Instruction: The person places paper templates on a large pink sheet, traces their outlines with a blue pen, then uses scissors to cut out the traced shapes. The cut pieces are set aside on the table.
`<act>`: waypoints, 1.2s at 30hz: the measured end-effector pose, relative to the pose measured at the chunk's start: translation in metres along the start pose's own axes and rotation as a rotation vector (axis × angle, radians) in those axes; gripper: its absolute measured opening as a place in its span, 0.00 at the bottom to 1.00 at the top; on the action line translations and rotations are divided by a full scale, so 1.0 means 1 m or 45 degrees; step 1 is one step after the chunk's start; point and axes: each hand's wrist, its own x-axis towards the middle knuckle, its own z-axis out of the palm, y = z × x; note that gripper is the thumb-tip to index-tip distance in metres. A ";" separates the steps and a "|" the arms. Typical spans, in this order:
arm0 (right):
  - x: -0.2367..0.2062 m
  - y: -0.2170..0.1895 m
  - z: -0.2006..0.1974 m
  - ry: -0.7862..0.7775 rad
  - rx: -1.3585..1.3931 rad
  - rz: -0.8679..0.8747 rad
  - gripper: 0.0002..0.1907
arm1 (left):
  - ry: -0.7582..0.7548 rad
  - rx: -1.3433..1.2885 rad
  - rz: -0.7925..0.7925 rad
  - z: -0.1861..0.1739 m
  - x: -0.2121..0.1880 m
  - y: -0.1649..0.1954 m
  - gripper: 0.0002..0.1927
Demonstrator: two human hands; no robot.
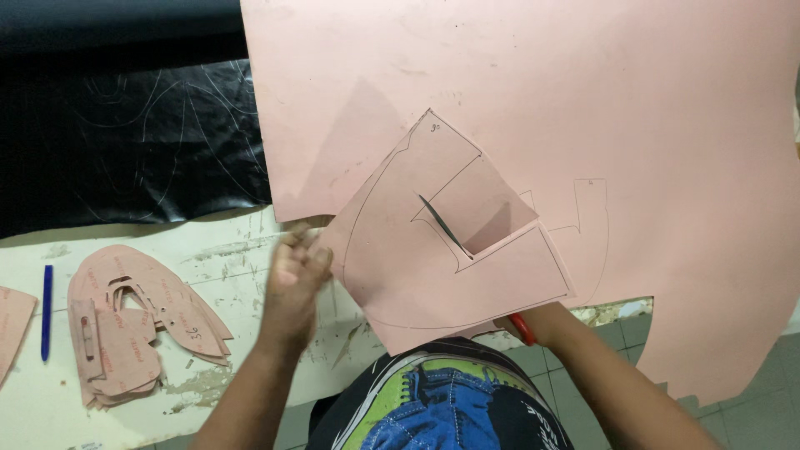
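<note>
Right hand (546, 321) mostly hidden under pink sheet (583, 108).

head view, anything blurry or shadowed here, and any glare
In the head view the left hand is smeared by motion blur at the fingers; the pink sheet is sharp and evenly lit, with soft shadows beside the raised flap; the black material shows faint sheen, no harsh glare.

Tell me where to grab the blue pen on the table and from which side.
Pinch the blue pen at mid-barrel, coming from above. It lies flat and lengthwise on the table, with bare surface on both sides; the pink pattern stack sits clear to its right.
</note>
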 end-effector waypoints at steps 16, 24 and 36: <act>0.082 -0.019 -0.038 -0.355 0.262 0.601 0.19 | -0.752 0.350 0.065 0.017 0.049 0.087 0.24; 0.071 -0.022 -0.026 -0.332 0.401 0.570 0.17 | -0.711 0.037 -0.087 0.019 0.044 0.071 0.20; 0.074 -0.043 -0.021 -0.303 0.591 0.598 0.16 | -0.585 -0.175 -0.263 0.033 0.033 0.022 0.13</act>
